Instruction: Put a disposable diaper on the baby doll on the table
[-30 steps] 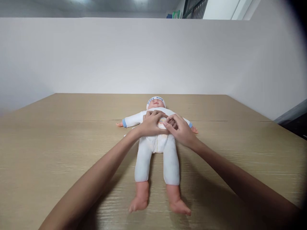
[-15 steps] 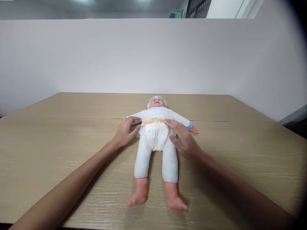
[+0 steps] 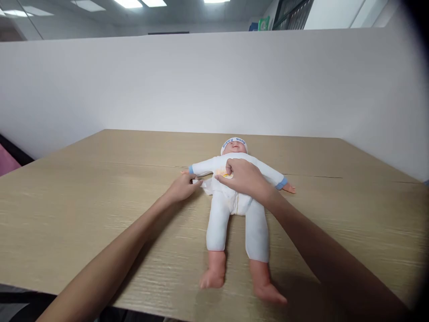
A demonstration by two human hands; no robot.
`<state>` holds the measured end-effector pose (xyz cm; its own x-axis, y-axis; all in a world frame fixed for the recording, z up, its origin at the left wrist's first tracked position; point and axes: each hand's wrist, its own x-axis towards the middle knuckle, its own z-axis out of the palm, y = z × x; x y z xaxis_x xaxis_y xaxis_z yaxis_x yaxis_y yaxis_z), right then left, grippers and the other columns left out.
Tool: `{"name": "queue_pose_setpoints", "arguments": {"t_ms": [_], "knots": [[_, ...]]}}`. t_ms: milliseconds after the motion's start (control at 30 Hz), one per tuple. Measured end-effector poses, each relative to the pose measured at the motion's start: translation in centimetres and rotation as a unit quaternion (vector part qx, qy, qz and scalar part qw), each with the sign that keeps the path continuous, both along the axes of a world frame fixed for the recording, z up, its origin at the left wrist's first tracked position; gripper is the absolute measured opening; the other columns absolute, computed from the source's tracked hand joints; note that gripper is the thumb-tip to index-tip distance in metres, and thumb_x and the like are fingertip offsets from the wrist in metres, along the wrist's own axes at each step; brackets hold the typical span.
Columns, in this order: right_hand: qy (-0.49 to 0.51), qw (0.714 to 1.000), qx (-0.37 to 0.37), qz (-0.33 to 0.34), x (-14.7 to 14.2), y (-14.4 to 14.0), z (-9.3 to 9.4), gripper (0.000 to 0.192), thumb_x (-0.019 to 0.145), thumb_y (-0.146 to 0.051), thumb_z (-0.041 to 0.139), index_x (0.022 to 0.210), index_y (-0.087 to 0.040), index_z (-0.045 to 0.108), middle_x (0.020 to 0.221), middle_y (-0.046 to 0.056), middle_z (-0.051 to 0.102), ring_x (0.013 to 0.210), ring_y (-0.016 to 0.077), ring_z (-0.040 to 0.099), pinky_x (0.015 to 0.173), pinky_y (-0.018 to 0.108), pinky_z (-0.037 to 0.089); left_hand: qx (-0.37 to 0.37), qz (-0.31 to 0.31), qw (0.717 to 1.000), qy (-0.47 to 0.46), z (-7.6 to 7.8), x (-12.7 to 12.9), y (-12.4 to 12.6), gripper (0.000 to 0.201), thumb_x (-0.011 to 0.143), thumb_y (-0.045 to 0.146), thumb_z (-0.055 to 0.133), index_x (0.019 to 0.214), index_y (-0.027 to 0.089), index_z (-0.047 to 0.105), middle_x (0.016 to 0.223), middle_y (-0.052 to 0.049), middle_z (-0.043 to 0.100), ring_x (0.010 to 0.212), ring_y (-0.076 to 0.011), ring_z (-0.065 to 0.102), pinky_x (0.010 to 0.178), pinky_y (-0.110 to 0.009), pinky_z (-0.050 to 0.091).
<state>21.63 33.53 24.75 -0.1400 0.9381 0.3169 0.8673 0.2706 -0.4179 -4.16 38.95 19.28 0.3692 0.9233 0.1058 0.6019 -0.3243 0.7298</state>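
Doll (image 3: 234, 201) supine on bench (image 3: 100, 201), left hand (image 3: 183, 187) pinching diaper flap (image 3: 205, 185), right hand (image 3: 243, 176) curled, pressing on doll's belly

A doll (image 3: 236, 203) lies face-up on the tabletop (image 3: 83, 214), head toward 12 o'clock, the right hand (image 3: 243, 176) pressing its belly, the left hand (image 3: 182, 187) pinching a diaper flap (image 3: 205, 184) at 9 o'clock.
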Motion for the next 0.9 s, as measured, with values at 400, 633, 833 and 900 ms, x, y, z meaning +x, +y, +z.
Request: {"name": "queue_pose_setpoints", "arguments": {"t_ms": [400,633,833,900], "knots": [[0.065,0.993,-0.054,0.086,1.8,-0.3,0.6,0.041,0.099,-0.059,0.075,0.083,-0.026,0.057,0.088,0.001,0.072,0.083,0.0229,0.062,0.074,0.036,0.041,-0.09,-0.144,0.964,-0.205,3.6,8.0,0.1,0.053,0.103,0.065,0.062,0.075,0.021,0.063,0.078,-0.002,0.056,0.076,-0.0198,0.048,0.073,-0.035,0.04],[0.039,0.998,-0.035,0.039,1.3,0.3,0.0,0.043,0.108,-0.032,0.058,0.071,-0.026,0.037,0.068,-0.001,0.056,0.065,0.0191,0.046,0.065,0.037,0.026,-0.102,-0.141,0.932,-0.317,1.4,7.3,0.3,0.056,0.098,0.074,0.076,0.09,0.021,0.058,0.084,0.001,0.052,0.077,-0.0165,0.047,0.074,-0.032,0.04],[0.078,0.997,0.008,0.007,1.8,0.8,-0.5,0.035,0.095,-0.017,0.061,0.076,-0.028,0.034,0.068,-0.004,0.05,0.066,0.019,0.044,0.066,0.035,0.028,-0.105,-0.137,0.942,-0.287,0.5,6.9,0.2,0.059,0.086,0.07,0.091,0.098,0.02,0.063,0.088,0.001,0.059,0.076,-0.0148,0.05,0.069,-0.03,0.035],[0.093,0.995,0.04,-0.005,1.8,0.5,-0.2,0.032,0.093,-0.013,0.058,0.079,-0.028,0.034,0.073,-0.003,0.053,0.07,0.0199,0.047,0.068,0.035,0.031,-0.096,-0.1,0.951,-0.276,0.9,7.0,-0.3,0.06,0.082,0.068,0.095,0.097,0.02,0.061,0.086,0.0,0.061,0.074,-0.0149,0.05,0.068,-0.03,0.036]]}}
